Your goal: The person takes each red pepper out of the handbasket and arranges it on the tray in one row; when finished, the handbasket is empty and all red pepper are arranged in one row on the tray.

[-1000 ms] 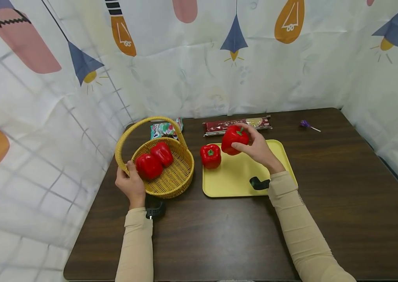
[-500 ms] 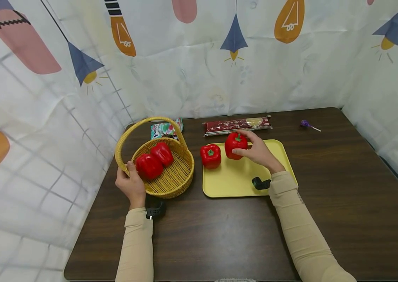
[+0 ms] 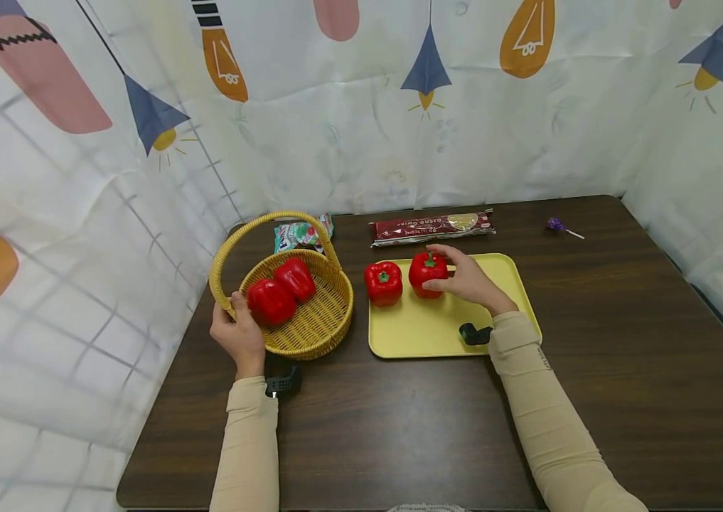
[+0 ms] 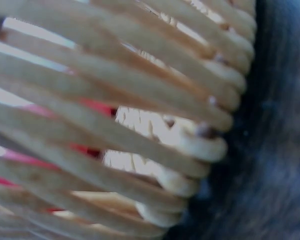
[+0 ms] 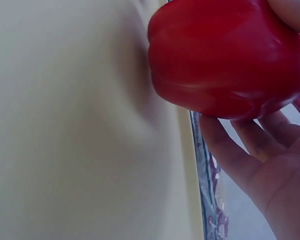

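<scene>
My right hand (image 3: 470, 282) holds a red bell pepper (image 3: 426, 275) between thumb and fingers, at the yellow tray (image 3: 412, 341). In the right wrist view the pepper (image 5: 225, 60) is very close to the tray's surface, and I cannot tell whether it touches. A second red bell pepper (image 3: 383, 284) stands on the tray to its left. My left hand (image 3: 241, 338) grips the base of the handle of a yellow wicker basket (image 3: 310, 348). Two red bell peppers (image 3: 271, 301) lie inside the basket. The left wrist view shows the basket's woven side (image 4: 105, 115) close up.
Behind the tray lies a long dark-red spaghetti packet (image 3: 431, 228). A small teal packet (image 3: 300, 235) sits behind the basket. A purple-wrapped lollipop (image 3: 556, 225) lies at the back right of the dark wooden table (image 3: 393, 434). Printed white cloth (image 3: 335, 135) surrounds the table.
My right hand has lowered its bell pepper toward the tray, beside the other one. The left hand and the basket have stayed in place.
</scene>
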A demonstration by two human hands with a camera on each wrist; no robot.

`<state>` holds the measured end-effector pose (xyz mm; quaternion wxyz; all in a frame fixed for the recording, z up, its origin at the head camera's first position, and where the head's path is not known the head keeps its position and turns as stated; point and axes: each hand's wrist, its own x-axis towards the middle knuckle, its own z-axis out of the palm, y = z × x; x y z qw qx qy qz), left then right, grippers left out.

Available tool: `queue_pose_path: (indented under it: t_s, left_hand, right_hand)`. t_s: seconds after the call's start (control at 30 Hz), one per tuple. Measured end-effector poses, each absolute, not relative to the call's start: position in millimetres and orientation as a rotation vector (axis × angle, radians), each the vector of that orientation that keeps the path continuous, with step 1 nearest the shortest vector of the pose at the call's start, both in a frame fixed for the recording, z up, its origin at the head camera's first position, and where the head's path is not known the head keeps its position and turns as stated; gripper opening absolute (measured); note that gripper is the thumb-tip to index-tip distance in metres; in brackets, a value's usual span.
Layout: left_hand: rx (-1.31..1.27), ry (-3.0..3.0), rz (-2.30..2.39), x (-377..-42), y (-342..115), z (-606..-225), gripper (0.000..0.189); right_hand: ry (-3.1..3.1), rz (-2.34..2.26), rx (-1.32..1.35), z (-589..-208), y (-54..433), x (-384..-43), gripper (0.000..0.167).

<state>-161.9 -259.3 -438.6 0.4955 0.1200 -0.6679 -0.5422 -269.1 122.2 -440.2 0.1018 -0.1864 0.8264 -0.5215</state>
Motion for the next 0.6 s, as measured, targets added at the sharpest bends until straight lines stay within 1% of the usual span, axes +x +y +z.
queue_pose_path:
  t_s: [0.17, 0.37, 0.47, 0.6]
  left_hand:
    - [0.287, -1.615, -1.314, -162, -259, -438, 0.026]
    - [0.279, -1.616, -1.314, -162, -259, -438, 0.029]
    - [0.284, -1.619, -1.319, -162, -258, -438, 0.033]
    - [0.283, -1.624, -1.324, -162, -258, -438, 0.033]
  right_hand:
    - [2.414, -1.539, -0.547, -451, 124, -275, 0.072]
    - [2.365, -1.513, -0.548, -450, 123, -275, 0.078]
    - [2.373, -1.477, -0.553, -447, 122, -273, 0.079]
    - [2.370, -1.452, -0.575, -429, 118, -261, 0.077]
